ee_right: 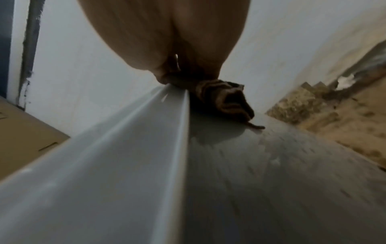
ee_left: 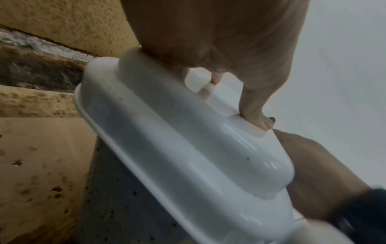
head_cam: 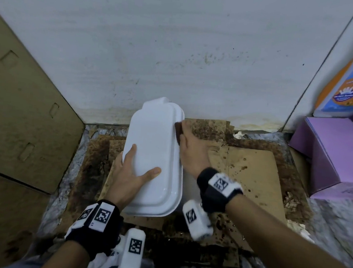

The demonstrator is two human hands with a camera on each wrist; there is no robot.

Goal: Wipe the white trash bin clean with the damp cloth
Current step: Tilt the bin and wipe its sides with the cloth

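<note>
Wiping proceeds along the right side of the white trash bin [head_cam: 155, 153], which stands on stained cardboard [head_cam: 242, 170] against a spattered wall [head_cam: 178, 49]. The right hand [head_cam: 191, 149] grasps a bunched brown cloth [head_cam: 177, 134], fingers curled round it, and presses it against the bin just under the far end of the lid rim [ee_right: 146, 140]. The left hand [head_cam: 130, 172] lies flat on the lid [ee_left: 198, 140], fingers extended, holding nothing and steadying the bin.

Recommended technique:
- Maintain downward pressure with the left hand so that the bin does not slide on the cardboard.
- Keep the cloth seated in the angle where the rim meets the side wall; dirt is likely to collect there.
- Draw the stroke along the full length of the rim, then work down the wall in overlapping passes.

View comparison: the head view gives the overall layout, including a purple box [head_cam: 328, 150] at right, but conceals the bin wall under the lid. The right wrist view shows that wall [ee_right: 271, 181], with faint marks or droplets on it, and the cloth touching it. The left wrist view shows dark specks on the bin body [ee_left: 125, 206] below the near lid edge, a zone judged not yet cleaned
</note>
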